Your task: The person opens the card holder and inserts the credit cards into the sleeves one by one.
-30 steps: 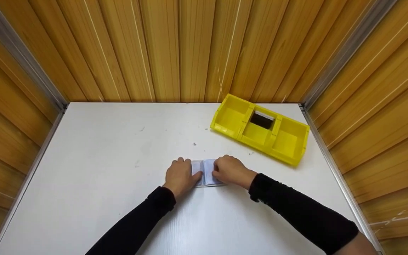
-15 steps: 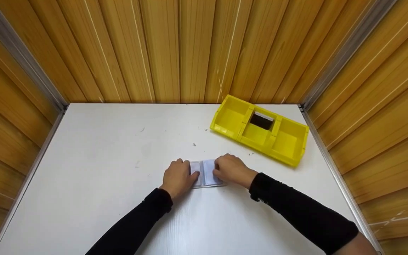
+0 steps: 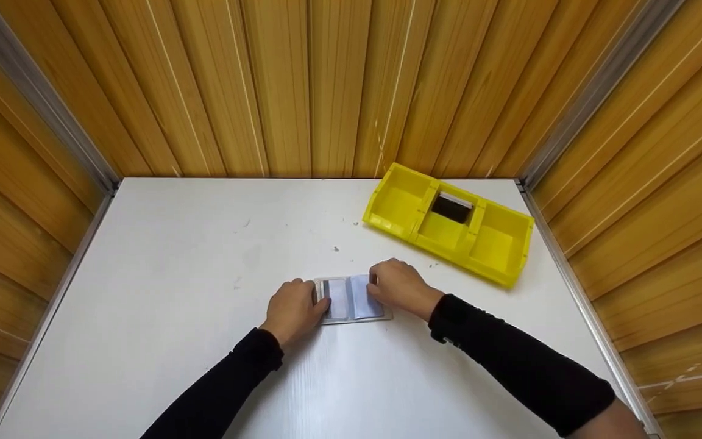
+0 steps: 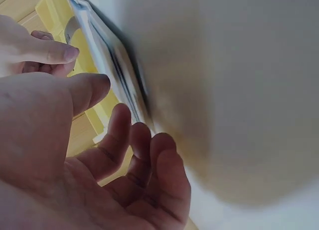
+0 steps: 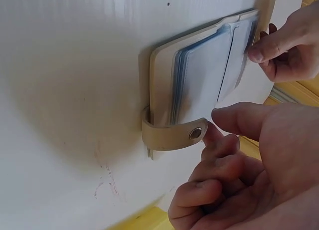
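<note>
A card holder point(image 3: 339, 299) lies unfolded on the white table, with clear bluish sleeves inside a cream cover. The right wrist view shows its cream strap point(image 5: 172, 135), with a metal snap, curving up from the near end. My left hand point(image 3: 293, 308) is at the holder's left edge, its thumb touching the left sleeve. Its other fingers point(image 4: 119, 122) are loosely bent beside that edge. At the opposite side, my right hand point(image 3: 403, 286) pinches the right edge beside the strap between thumb and index finger, its other fingers curled in.
Behind and to the right is a yellow three-compartment bin point(image 3: 448, 222), set at an angle. Its middle compartment holds a dark, white-edged block point(image 3: 452, 207). Wood-look panels point(image 3: 278, 91) wall in the white table point(image 3: 174, 262) at the back and both sides.
My left hand has slid left off the left sleeve to the holder's edge, uncovering more of that sleeve and a dark strip. My right hand has stayed nearly in place.
</note>
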Tool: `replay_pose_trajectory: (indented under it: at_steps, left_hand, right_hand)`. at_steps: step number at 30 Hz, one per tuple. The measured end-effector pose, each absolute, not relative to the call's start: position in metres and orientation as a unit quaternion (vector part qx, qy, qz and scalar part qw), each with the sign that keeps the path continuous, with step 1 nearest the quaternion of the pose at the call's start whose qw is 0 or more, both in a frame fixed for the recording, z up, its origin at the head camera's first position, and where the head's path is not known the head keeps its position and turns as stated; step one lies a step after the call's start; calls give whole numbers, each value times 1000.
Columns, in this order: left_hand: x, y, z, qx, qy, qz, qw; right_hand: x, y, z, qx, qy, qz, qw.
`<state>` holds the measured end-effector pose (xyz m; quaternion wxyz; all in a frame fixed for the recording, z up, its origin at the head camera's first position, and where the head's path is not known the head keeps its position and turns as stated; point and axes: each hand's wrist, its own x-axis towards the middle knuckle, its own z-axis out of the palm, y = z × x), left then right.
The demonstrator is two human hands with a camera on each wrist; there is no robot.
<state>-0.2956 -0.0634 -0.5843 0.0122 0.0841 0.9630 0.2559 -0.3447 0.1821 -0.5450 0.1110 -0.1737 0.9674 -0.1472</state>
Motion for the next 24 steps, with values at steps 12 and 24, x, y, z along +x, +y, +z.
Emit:
replay_pose_trajectory:
  at_steps: [12,24]
  left_hand:
    - [-296,-71,-589,86,960,268,15]
    - [-296,-71,-591,87,960,265,18]
  right_hand:
    - [-359,190,-546,-165,968,-159,98]
    - [-365,192,-549,-164,966,-147,132]
